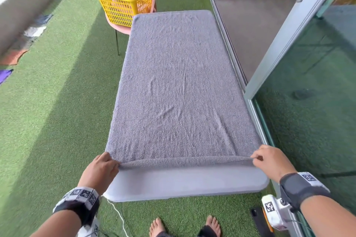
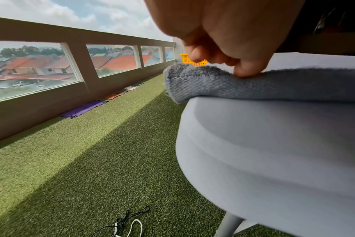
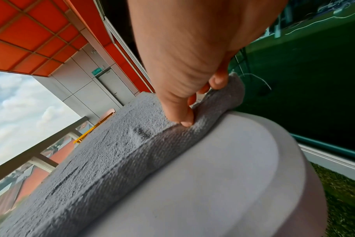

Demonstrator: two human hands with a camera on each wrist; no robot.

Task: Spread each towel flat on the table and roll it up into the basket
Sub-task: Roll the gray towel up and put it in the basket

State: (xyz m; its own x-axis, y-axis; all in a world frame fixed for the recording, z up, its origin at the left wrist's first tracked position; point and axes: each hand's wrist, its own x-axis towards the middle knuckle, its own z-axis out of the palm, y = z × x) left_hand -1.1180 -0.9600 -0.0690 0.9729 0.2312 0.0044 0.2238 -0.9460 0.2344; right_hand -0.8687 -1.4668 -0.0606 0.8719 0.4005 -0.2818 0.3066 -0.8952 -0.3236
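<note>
Rolling begun: left hand (image 1: 100, 169) and right hand (image 1: 269, 161) pinch grey terry towel (image 1: 179, 82) first turn at near worktop (image 1: 185, 184) edge; next, roll evenly toward far edge.

A grey terry towel (image 1: 179, 86) lies spread flat along the pale counter (image 1: 185, 184), covering it to the far end, lightly creased. Its near edge is turned over into a narrow first roll. An empty yellow slatted basket (image 1: 123, 2) sits beyond the far left corner.
</note>
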